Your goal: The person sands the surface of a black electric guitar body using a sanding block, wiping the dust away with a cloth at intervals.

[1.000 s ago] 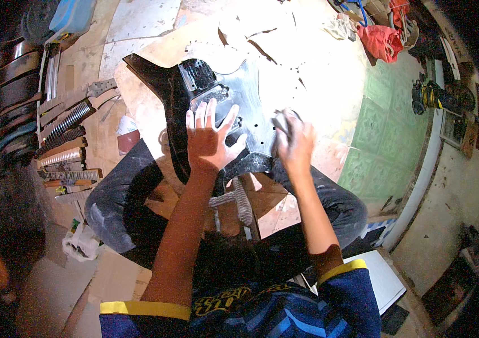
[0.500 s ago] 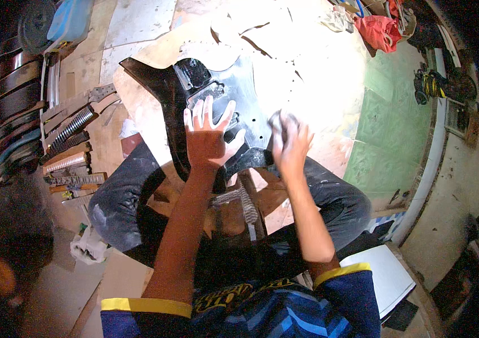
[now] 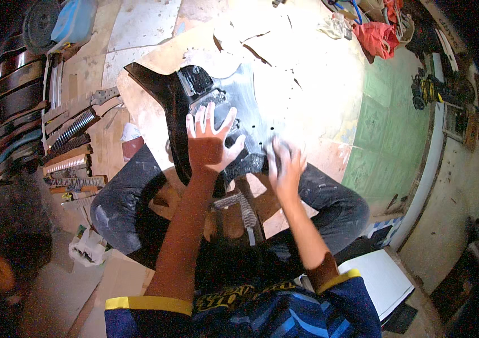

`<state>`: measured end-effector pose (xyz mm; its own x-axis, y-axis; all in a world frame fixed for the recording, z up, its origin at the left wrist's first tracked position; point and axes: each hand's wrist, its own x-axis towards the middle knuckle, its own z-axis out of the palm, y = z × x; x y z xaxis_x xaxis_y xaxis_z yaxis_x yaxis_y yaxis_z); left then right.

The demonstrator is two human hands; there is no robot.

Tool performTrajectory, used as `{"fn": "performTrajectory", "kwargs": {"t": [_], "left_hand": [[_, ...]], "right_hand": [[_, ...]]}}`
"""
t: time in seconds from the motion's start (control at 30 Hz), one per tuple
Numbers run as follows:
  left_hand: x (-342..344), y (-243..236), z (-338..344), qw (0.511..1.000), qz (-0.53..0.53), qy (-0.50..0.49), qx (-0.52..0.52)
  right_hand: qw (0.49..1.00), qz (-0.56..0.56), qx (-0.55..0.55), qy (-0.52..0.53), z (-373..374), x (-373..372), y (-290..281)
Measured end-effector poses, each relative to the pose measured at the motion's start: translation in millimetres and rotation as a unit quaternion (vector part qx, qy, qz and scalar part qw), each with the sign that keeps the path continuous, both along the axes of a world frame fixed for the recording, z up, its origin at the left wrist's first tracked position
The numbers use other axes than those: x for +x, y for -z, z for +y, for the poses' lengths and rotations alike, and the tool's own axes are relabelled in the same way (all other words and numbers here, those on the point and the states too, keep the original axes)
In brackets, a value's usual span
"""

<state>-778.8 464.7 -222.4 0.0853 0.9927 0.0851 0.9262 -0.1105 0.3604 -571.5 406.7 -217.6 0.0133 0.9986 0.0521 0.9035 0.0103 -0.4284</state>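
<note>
A black electric guitar body with several cut-out cavities and small holes lies in front of me, above my crossed legs. Dull, whitish patches mark its face. My left hand rests flat on the body with fingers spread, next to the cavities. At the right edge of the body, my right hand is curled with its fingers pressed down. Motion blurs those fingertips, and whatever they may hold cannot be made out. Both hands look dusted with white.
Guitar necks and a coiled metal spring-like piece lie on boards at the left. Dark curved pieces are stacked at the far left. A blue container, red cloth, green floor panel and white board surround me.
My right hand has slid toward me along the guitar body's right edge. My left hand remains flat on the body. The whole view has shifted slightly.
</note>
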Motion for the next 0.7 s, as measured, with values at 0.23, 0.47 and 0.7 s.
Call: {"fn": "performTrajectory", "kwargs": {"t": [0.23, 0.47, 0.7], "left_hand": [[6.6, 3.9, 1.7, 1.000, -0.004, 0.001, 0.012], [9.1, 3.4, 3.7, 1.000, -0.013, 0.000, -0.006], [-1.8, 17.0, -3.6, 0.999, -0.030, -0.021, -0.008]], "right_hand": [[0.997, -0.032, -0.062, 0.030, 68.3, -24.9, -13.1], [0.999, -0.004, 0.013, -0.032, 7.4, -14.0, -5.4], [0.997, -0.014, -0.011, -0.079, 12.1, -28.6, -6.0]]}}
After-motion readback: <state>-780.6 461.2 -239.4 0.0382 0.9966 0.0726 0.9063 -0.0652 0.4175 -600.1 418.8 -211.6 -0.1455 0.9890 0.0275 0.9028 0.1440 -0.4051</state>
